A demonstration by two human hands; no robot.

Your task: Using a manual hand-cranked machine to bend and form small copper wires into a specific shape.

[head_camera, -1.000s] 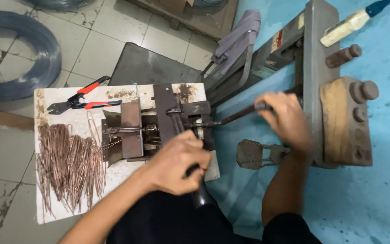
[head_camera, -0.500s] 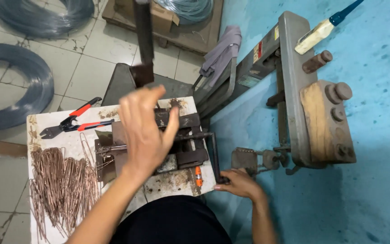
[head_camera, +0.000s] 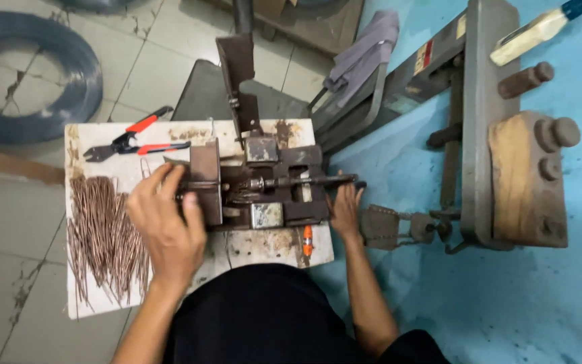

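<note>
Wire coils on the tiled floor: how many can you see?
2. One big dark wire coil lies on the tiles at upper left, beyond the white board. A second coil barely shows at the top edge, mostly cut off. More may lie out of frame.

The left forearm comes up from the lower edge of the view, bare, angled slightly rightward toward the wrist. The left hand (head_camera: pixel 164 226) lies palm down with its back to the camera, fingers (head_camera: pixel 158 180) spread a little and curled forward, the thumb set along the right side of the hand and pressed in. The right arm rises from the lower right, bent at the elbow, the bare forearm running up and slightly leftward. The right hand (head_camera: pixel 345 210) is smaller in view, palm down, its fingers (head_camera: pixel 350 194) extended upward and held close together, the wrist straight in line with the forearm. The two hands are well apart.
</note>
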